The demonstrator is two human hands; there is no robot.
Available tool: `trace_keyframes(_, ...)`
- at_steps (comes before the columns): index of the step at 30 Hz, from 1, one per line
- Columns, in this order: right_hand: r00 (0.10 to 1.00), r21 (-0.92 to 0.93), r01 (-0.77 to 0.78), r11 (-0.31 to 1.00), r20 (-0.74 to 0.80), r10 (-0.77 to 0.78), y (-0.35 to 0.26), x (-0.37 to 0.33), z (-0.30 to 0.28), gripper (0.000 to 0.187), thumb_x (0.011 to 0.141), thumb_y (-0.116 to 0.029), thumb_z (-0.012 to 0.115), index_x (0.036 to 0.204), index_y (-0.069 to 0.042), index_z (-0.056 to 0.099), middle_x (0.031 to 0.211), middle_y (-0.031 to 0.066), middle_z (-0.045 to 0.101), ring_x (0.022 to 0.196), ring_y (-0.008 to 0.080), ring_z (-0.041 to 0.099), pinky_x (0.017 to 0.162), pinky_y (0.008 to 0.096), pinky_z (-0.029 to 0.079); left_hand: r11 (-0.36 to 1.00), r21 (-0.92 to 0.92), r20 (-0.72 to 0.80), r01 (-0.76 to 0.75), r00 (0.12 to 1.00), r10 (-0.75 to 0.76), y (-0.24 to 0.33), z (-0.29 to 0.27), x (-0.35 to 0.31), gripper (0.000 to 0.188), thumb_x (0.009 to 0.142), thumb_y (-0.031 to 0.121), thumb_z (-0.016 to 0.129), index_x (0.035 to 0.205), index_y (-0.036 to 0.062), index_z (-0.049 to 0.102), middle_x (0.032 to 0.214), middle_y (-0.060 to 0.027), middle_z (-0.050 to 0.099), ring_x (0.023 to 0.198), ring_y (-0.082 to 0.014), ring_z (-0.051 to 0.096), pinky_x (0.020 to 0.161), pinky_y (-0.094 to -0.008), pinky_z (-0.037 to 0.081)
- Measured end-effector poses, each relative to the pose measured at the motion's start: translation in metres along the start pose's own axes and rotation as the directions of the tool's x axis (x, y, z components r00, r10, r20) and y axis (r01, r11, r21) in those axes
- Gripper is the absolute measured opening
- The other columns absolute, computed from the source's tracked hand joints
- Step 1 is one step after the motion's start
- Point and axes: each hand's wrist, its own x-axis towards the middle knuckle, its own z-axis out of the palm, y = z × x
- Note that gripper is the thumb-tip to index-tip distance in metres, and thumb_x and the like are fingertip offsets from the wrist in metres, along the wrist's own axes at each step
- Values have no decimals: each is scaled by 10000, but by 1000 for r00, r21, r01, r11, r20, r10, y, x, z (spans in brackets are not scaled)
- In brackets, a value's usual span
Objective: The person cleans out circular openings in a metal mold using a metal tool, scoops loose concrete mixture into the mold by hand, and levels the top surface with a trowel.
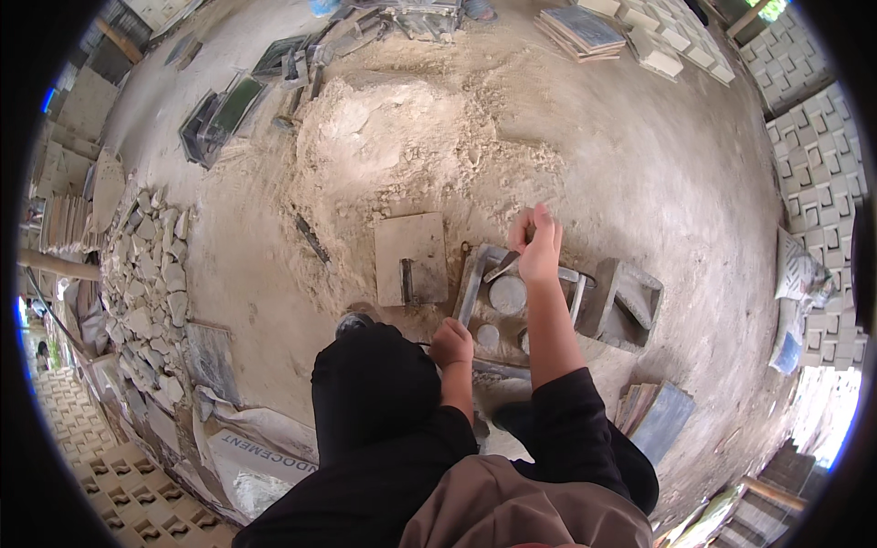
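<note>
A grey metal mould frame [470,290] with round pieces inside lies on the ground in front of me. At its near left corner my left hand [452,343] is closed in a fist; a dark rod end shows beside it, but what the fingers hold is hidden. My right hand [539,239] is closed above the frame's far side. From under it a small dark flat-bladed tool [501,267] slants down to the left over the frame. Left of the frame lies a square dusty plate [408,247] with an upright-looking bar handle.
Pale loose sand [384,137] is heaped beyond the plate. A box-shaped mould [630,306] stands right of the frame. Broken stone [146,283] is piled at left. Flat boards [662,425] lie near right, and pale blocks [671,36] are stacked at far right.
</note>
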Motion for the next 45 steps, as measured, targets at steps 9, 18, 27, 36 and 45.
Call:
trace_keyframes(9,935,-211,-9,977,345,84,-7,0,16,500,870,-370,331,490,-44,327,448,-6,308,443,93,257,412,271,223,1000,11,41,-5,999,4,2,6,-3,419,869,298,311,676,29,568,680,-203,590,630,-401,570,580,-502,452)
trace_keyframes(18,864,-179,-44,983,487,127,-38,-7,36,490,862,-365,335,494,-41,344,445,-3,297,439,104,256,425,263,222,1000,21,70,-11,998,10,-9,10,-2,358,862,286,326,695,60,548,678,-182,589,627,-389,573,562,-493,457)
trace_keyframes(27,885,-253,-13,967,447,129,-7,-20,38,498,823,-377,318,453,-43,309,423,10,294,409,117,255,411,278,202,999,33,19,-30,999,29,-9,14,1,313,853,296,346,682,102,521,647,-125,588,586,-339,577,504,-468,452)
trace_keyframes(36,606,-151,-68,986,779,161,-7,-41,35,431,828,-250,416,474,-5,393,427,81,396,401,165,353,414,301,299,998,-8,17,-57,998,57,-12,16,5,315,854,299,349,678,100,520,631,-121,586,564,-344,573,488,-469,448)
trace_keyframes(45,276,-100,394,914,961,-14,-19,-81,44,338,726,-261,470,496,-29,386,460,127,402,458,323,438,445,386,328,995,-103,65,-15,998,22,-19,20,0,340,856,302,339,685,84,535,680,-149,597,637,-370,577,555,-487,450)
